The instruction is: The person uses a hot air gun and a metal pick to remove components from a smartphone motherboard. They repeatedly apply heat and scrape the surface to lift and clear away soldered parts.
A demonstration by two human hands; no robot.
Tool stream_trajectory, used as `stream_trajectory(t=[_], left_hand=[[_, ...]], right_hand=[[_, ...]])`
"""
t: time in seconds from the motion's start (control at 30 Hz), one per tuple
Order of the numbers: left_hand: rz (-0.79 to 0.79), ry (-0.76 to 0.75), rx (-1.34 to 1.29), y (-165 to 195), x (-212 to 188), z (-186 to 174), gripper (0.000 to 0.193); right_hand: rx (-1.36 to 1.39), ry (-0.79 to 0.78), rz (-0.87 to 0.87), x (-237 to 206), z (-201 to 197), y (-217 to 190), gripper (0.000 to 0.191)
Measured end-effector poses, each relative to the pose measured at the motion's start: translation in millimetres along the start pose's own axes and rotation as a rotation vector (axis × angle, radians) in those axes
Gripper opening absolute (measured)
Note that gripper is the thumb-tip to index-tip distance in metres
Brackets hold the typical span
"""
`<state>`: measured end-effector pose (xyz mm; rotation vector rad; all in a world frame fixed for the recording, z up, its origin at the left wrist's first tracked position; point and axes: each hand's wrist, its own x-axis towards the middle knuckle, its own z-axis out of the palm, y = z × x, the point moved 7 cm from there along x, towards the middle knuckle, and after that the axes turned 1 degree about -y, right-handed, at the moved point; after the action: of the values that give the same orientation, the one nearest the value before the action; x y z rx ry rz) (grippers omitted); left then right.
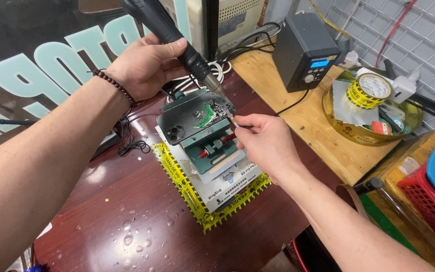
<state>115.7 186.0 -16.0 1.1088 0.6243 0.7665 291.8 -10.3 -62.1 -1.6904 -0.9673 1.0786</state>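
Left hand (pixel 144 65) wrapped tight around black hot-air gun handle (pixel 164 27), nozzle over cracked dark phone back (pixel 195 118), right hand (pixel 265 141) pinching thin metal tool (pixel 233 121) at its edge, phone clamped in green fixture (pixel 212 153) on reddish-brown table (pixel 127 216).

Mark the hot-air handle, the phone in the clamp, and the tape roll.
hot-air handle (pixel 169 32), head view, black grip above the left hand.
phone (pixel 182 123), head view, dark back near the cameras.
tape roll (pixel 369 90), head view, yellow outer band.

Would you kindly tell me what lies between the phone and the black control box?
In the head view, only a black cable crosses the bare table between phone and control box.
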Motion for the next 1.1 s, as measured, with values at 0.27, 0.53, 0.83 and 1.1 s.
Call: stream_trajectory(t=[0.27,0.53,0.83,1.1], left_hand=[[0.0,0.022,0.004,-1,-5,-2,0.026],[0.001,0.009,-0.003,-4,-4,-5,0.024],[0.001,0.049,-0.016,-7,-5,-5,0.024],[0.001,0.022,-0.013,-8,-7,-7,0.022]], right_hand=[[-0.043,0.105,-0.047,-2,10,-7,0.032],[-0.18,0.115,-0.064,-5,10,-8,0.032],[0.102,0.017,-0.011,10,6,7,0.031],[-0.015,0.011,-0.136,12,7,4,0.029]])
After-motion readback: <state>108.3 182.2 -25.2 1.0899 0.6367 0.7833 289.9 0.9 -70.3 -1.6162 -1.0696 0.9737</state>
